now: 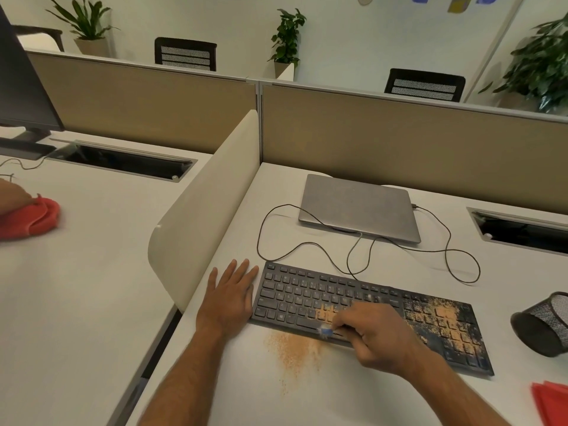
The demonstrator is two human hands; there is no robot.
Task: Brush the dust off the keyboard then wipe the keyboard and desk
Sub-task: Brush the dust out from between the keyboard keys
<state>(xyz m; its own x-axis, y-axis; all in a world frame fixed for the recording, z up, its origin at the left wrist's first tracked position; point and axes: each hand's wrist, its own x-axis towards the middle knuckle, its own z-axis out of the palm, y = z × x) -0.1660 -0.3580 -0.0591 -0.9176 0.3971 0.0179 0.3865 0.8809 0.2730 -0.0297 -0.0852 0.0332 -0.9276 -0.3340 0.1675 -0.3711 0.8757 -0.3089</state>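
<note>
Under right hand (pixel 381 336), brush (pixel 326 331), keyboard (pixel 307 296)

I see a black keyboard (pixel 362 305) speckled with orange dust (pixel 442 315), more orange dust on the white worktop (pixel 353 395), a silver laptop (pixel 359 207), red cloths (pixel 550 401) and a black mesh pen cup (pixel 547 324).

Right hand (pixel 378 336) pinches a small blue brush (pixel 326 331) at the keyboard's (pixel 307 298) front edge, orange dust (pixel 292 348) on the desk (pixel 353 401) just left of the grip, left hand (pixel 229 298) flat beside the keyboard's left end.
</note>
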